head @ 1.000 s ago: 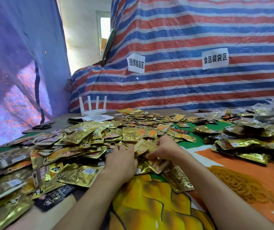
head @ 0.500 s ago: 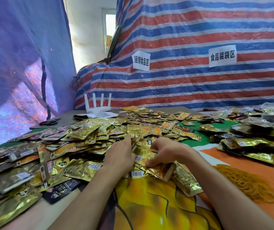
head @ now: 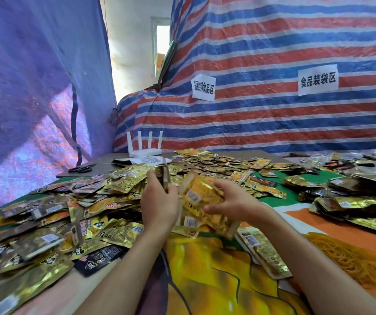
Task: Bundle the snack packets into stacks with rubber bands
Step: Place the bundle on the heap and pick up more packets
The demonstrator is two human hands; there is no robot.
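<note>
Striped tarp point(head: 273, 123) behind a printed surface point(head: 207, 283). Spread in front of the white router point(head: 145, 145), loose snack packets point(head: 86, 203). Well nearer than the router, left grip point(head: 159, 206) clenched on a thin upright stack point(head: 163, 176); right grip point(head: 236, 201) just beside, grasping several gold packets point(head: 201, 196). Nearer and far right of the router, heaped rubber bands point(head: 353, 264).

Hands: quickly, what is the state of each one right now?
Left hand: grips a thin stack of packets, edge up.
Right hand: holds gold packets.
</note>
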